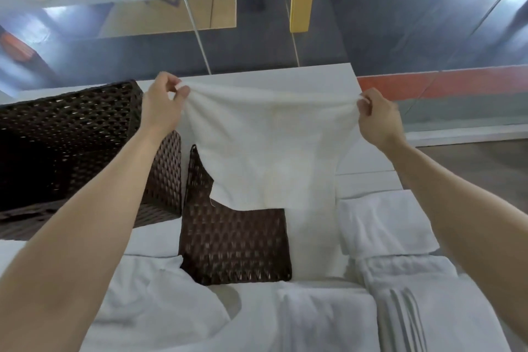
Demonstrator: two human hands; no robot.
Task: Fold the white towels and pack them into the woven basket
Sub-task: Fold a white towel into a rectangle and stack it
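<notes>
Left hand (163, 106) and right hand (377, 120) each pinch a top corner of a white towel (265, 146), held spread in the air above the white surface (285, 77). Towel's hanging edge hides part of a dark woven panel (237, 246); lid or second basket, cannot tell. Woven basket (71, 128) at left, cut off by the frame, inside too dark to read. Folded towels (383, 226) at right; a crumpled towel (160, 303) partly under the left forearm.

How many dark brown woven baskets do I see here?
2. A large dark brown woven basket stands at the left; a smaller woven basket sits centre, its top hidden behind the held white towel. Others may lie out of view.
</notes>
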